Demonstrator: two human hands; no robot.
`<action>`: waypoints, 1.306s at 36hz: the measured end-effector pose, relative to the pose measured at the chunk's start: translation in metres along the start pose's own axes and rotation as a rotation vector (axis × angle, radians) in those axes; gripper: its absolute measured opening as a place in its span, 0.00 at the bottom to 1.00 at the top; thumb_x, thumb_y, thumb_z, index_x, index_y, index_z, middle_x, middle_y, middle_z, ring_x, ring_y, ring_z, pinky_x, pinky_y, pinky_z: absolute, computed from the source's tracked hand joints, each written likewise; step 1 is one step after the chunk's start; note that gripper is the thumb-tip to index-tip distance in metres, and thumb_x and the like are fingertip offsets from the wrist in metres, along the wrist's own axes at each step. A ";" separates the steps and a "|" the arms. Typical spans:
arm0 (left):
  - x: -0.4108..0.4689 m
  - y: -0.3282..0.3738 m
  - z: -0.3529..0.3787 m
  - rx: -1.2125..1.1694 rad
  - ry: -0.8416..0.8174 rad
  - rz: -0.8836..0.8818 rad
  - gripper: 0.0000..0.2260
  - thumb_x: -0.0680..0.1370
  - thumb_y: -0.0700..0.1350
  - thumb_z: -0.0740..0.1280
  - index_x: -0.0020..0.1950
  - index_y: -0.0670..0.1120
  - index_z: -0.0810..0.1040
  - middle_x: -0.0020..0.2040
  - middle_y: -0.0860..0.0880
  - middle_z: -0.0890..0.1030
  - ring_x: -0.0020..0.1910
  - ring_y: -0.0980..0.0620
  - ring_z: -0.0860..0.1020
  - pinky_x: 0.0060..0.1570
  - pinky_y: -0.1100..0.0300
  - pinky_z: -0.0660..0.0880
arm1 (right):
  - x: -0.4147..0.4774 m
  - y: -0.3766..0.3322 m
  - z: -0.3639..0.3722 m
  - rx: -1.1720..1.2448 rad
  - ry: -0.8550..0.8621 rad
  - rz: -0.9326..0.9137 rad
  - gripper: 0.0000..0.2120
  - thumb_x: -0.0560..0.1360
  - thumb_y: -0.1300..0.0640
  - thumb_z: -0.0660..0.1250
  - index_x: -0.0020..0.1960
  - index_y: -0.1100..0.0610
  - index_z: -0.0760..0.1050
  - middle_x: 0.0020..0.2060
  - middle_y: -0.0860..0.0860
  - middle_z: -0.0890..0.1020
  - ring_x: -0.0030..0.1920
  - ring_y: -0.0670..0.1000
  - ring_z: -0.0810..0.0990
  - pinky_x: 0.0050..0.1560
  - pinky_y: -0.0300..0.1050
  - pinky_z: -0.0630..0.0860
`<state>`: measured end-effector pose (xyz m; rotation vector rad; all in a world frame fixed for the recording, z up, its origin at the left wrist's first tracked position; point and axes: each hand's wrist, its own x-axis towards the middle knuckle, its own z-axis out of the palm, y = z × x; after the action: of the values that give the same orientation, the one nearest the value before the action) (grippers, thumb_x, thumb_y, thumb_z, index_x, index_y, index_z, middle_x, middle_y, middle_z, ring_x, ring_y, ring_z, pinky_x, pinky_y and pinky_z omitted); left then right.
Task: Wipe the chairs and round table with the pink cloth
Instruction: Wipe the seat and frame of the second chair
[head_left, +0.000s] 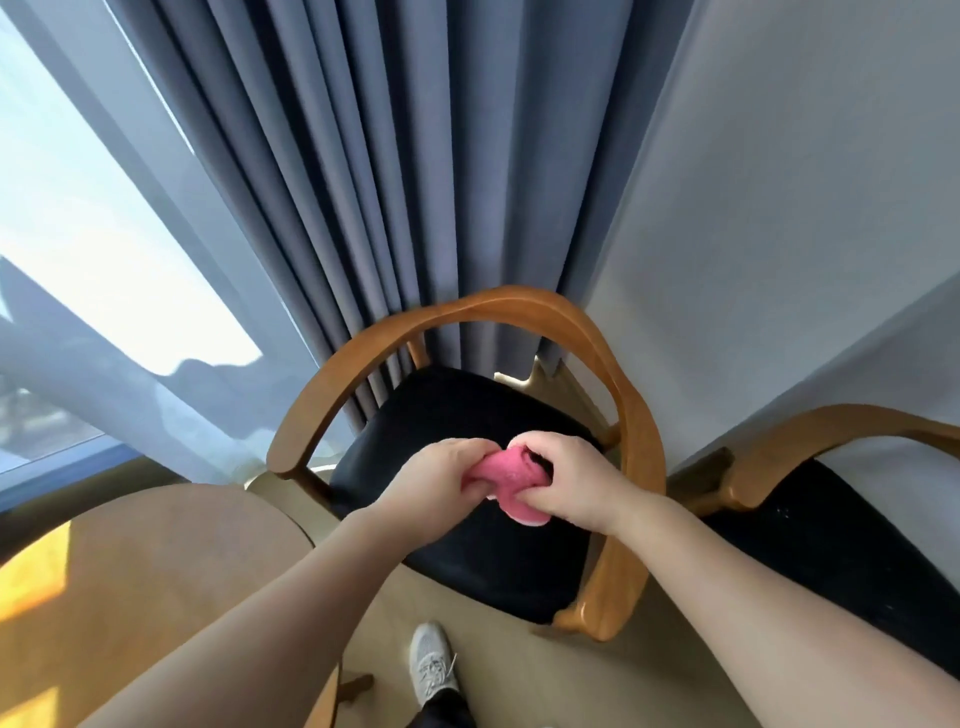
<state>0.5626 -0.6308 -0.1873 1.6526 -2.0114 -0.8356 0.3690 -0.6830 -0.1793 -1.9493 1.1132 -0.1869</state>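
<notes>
A bunched pink cloth (511, 475) is held between both hands above the black seat of a wooden armchair (631, 415). My left hand (436, 483) grips its left end and my right hand (569, 480) grips its right end, with a fold hanging below. The chair has a curved wooden back rail and stands in front of the curtain. A second wooden chair (810, 441) with a black seat stands at the right. The round table (156, 571) lies at the lower left, its brown top partly in sunlight.
Grey-blue curtains (363, 182) hang behind the chair, with a bright window (78, 234) at the left and a white wall (805, 208) at the right. My foot in a white shoe (431, 665) stands on the beige floor between table and chair.
</notes>
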 end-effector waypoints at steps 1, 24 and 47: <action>0.003 -0.007 -0.003 -0.028 0.000 -0.007 0.11 0.74 0.48 0.71 0.55 0.54 0.78 0.43 0.61 0.78 0.44 0.63 0.75 0.45 0.66 0.73 | 0.006 -0.001 0.000 0.016 0.022 0.007 0.15 0.70 0.54 0.74 0.55 0.46 0.77 0.47 0.41 0.81 0.50 0.43 0.80 0.51 0.47 0.81; 0.102 -0.130 -0.021 0.096 0.036 -0.223 0.17 0.75 0.52 0.69 0.62 0.52 0.74 0.54 0.57 0.75 0.51 0.57 0.76 0.51 0.60 0.75 | 0.159 0.034 -0.027 0.284 0.003 0.062 0.21 0.75 0.69 0.66 0.54 0.43 0.77 0.48 0.47 0.83 0.49 0.47 0.82 0.44 0.48 0.83; 0.155 -0.317 0.021 0.716 0.026 -0.393 0.36 0.77 0.52 0.60 0.78 0.45 0.45 0.78 0.46 0.46 0.77 0.48 0.45 0.74 0.53 0.43 | 0.354 0.168 -0.057 -1.436 -0.304 -0.865 0.15 0.74 0.63 0.66 0.60 0.61 0.77 0.59 0.61 0.78 0.61 0.63 0.75 0.60 0.62 0.74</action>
<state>0.7473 -0.8160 -0.4255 2.4817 -2.1349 -0.1817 0.4432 -1.0264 -0.3628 -3.4499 -0.0525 0.6208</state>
